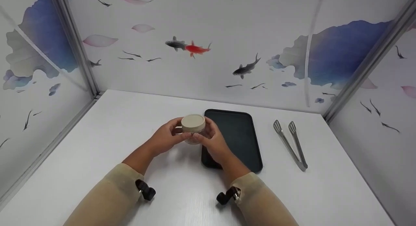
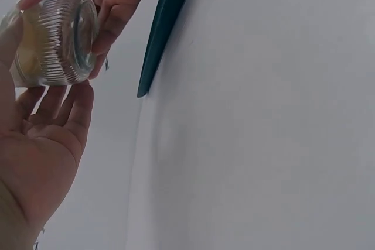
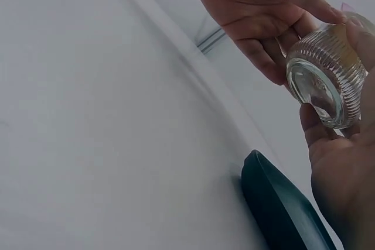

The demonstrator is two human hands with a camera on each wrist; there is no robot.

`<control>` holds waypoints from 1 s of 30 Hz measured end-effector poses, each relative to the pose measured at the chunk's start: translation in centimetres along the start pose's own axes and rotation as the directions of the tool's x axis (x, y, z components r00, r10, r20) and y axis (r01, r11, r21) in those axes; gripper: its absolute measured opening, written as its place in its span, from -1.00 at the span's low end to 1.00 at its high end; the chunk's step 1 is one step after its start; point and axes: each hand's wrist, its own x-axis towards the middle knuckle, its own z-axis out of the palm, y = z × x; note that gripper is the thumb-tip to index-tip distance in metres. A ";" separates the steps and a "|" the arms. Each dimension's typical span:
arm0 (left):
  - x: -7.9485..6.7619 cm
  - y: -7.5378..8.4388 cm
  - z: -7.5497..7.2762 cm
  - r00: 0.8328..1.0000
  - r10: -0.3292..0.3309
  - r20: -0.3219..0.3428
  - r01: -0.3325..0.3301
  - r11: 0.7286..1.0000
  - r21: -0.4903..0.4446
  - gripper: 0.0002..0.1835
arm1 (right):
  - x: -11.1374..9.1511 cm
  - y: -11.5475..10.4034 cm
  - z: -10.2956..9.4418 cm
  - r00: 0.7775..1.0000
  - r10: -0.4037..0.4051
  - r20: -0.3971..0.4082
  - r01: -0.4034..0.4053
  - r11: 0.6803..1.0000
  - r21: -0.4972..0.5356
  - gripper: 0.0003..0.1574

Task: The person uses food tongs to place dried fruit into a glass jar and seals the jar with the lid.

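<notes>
A ribbed glass jar (image 2: 54, 39) with a beige lid (image 1: 193, 122) is held up above the white table, between both hands. My left hand (image 1: 165, 137) grips it from the left, thumb on the near side and fingers behind. From the other side my right hand (image 1: 216, 142) grips the same jar, its thumb meeting the left thumb at the front. In the right wrist view the jar's clear bottom (image 3: 316, 92) shows, with the fingers curled about its side. Through the glass it cannot be made out whether anything is inside.
A dark rectangular tray (image 1: 239, 135) lies on the table, partly beneath my right hand and forearm. Farther right lie metal tongs (image 1: 294, 148), their arms spread. White panels (image 1: 208, 73) printed with fish and petals wall in the table at the back and both sides.
</notes>
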 end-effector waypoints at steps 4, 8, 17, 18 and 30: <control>0.2 -0.2 0.4 0.998 -0.007 -0.070 0.008 1.000 0.016 0.02 | 0.2 -0.1 -0.2 0.999 0.000 -0.047 -0.006 0.989 -0.147 0.07; 0.4 -0.4 0.9 0.992 -0.017 -0.129 0.021 0.999 0.033 0.06 | 0.3 -0.1 -0.4 0.995 -0.013 -0.101 -0.016 0.961 -0.275 0.07; 0.9 -0.9 1.5 0.980 -0.034 -0.198 0.050 0.996 0.075 0.10 | 0.5 0.3 -0.7 0.996 -0.041 -0.081 0.010 0.938 -0.346 0.04; 0.9 -1.0 1.6 0.980 -0.034 -0.195 0.051 0.995 0.080 0.11 | 0.5 0.3 -0.8 0.996 -0.041 -0.077 0.011 0.936 -0.352 0.04; 0.8 -1.6 1.3 0.986 -0.087 -0.141 0.103 0.988 0.116 -0.06 | 0.5 1.0 -1.0 0.999 0.023 -0.035 -0.033 0.942 -0.334 0.02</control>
